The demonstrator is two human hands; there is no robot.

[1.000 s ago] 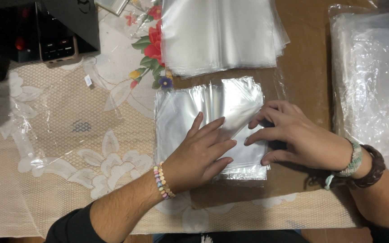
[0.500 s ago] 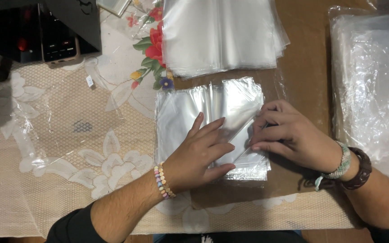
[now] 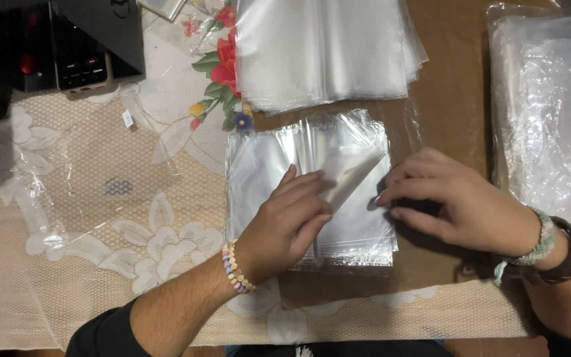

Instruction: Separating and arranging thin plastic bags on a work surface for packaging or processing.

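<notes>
Fingers of left hand (image 3: 285,225) flat, spread on clear bag stack (image 3: 259,165), right hand (image 3: 457,198) fingers pinching top bag's corner (image 3: 365,173)

Clear glossy plastic in the small stack of bags (image 3: 312,192), smooth, catching pale glare; top sheet thin, filmy, peeled up at one corner. Same shiny film in the larger stack of bags (image 3: 325,49) just above it, edges slightly rippled. To the right of the small stack, crinkled, cloudier plastic wrap around a bundle of bags (image 3: 550,112). Under the small stack, matt brown tabletop (image 3: 451,86), smooth, wood-like. Left of the stack, cream lace tablecloth (image 3: 67,198), openwork net, rough and matt, under a wrinkled clear cover. Beaded bracelet (image 3: 236,268) on the left wrist: small pastel beads, dull sheen. Far left, black glossy plastic device (image 3: 80,39).
</notes>
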